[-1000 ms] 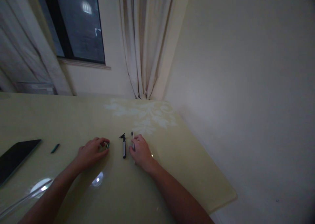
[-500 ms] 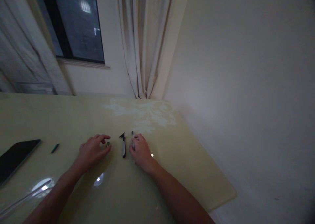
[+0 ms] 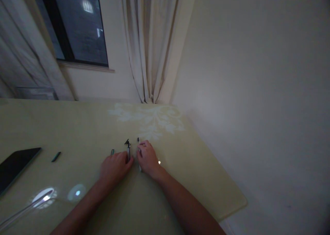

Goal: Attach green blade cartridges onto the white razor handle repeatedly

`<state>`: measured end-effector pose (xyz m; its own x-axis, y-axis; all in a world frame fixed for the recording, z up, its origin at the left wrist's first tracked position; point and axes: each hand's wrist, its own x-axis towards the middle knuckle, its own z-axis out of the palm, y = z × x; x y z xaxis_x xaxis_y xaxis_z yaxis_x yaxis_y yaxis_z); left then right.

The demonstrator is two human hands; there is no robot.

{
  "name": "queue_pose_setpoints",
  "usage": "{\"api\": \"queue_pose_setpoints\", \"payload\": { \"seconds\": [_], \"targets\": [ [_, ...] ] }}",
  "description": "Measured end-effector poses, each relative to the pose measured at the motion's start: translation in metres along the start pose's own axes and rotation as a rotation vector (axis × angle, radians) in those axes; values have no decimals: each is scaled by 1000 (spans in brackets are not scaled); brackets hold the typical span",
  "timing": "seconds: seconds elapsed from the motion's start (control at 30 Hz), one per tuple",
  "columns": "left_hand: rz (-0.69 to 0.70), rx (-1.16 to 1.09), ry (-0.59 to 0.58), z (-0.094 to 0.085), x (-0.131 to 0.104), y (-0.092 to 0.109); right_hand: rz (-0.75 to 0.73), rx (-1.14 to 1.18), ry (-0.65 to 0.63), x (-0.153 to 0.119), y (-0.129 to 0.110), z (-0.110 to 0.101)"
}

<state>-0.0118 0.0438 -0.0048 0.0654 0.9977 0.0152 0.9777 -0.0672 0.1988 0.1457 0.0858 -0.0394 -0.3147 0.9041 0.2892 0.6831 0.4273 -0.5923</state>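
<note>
A razor with a dark head and a grey-and-black handle lies upright in view on the table. My left hand is closed around its handle, thumb on the right side and fingers on the left; the lower handle is hidden. Just beyond those fingers is a small dark green piece. To the right, my right hand has its fingers closed over a slim white stick with a dark end. Most of that stick is covered by the hand, and its kind cannot be made out.
The glossy pale table ends at a wall on the right. Another dark green piece and a flat black panel lie at left. A thin clear rod-like thing is near the front left. Curtains hang behind.
My left hand has moved right, from around the small green piece to the razor, and closed on its handle. The green piece stays on the table. My right hand has barely moved.
</note>
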Motion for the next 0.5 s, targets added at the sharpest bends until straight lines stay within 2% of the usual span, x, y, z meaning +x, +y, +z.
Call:
{"api": "queue_pose_setpoints", "payload": {
  "seconds": [0.13, 0.23, 0.33, 0.4, 0.5],
  "targets": [
    [-7, 9, 30, -2, 1, -3, 15, 41, 12, 0, 0, 0],
    [19, 5, 99, -3, -1, -2, 51, 146, 98, 1, -6, -6],
    [80, -3, 190, -6, -6, 1, 75, 334, 188, 2, -16, -20],
    [135, -11, 258, -6, -11, 4, 79, 464, 166, 1, -22, -34],
    [265, -69, 417, -5, -19, 8, 49, 600, 46, -4, -26, -54]
  ]
}}
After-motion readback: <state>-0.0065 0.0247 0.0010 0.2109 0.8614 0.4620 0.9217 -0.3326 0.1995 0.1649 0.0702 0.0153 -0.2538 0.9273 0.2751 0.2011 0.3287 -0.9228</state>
